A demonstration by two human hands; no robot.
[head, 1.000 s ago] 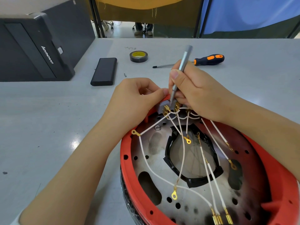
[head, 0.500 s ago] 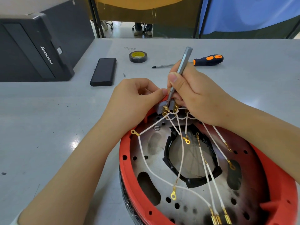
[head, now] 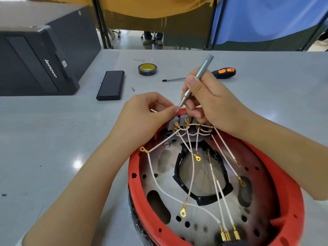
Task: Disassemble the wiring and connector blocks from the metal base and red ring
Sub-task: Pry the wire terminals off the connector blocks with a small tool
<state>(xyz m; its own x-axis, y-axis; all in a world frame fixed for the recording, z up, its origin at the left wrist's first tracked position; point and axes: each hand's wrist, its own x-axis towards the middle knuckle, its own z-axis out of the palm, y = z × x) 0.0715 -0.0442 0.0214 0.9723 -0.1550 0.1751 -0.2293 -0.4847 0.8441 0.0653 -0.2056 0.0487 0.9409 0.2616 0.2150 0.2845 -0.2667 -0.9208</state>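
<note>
The assembly sat at the near right of the grey tabletop (head: 53, 139): a red ring (head: 276, 167) surrounding a perforated metal base (head: 159, 164) with a black-edged central opening. Grey connector blocks (head: 174, 122) stood in a row at the far rim of the ring, with gold terminals along their near faces. Thin white wires (head: 159, 185) fanned from these across the base, ending in gold ring lugs and spade terminals.

The left hand (head: 147, 118) was closed in a pinch at the leftmost block; what lay between the fingertips could not be resolved. The right hand (head: 209, 102) gripped a slim grey precision screwdriver (head: 197, 80) like a pen, its tip lowered just behind the blocks.

Handling judgement: the wires appeared limp and light, and their crimped joints were probably fragile; they should be taken at the metal terminals, not pulled by the insulation. The blocks looked rigid and small, best held by their sides. The base appeared stiff and the heavier part.
</note>
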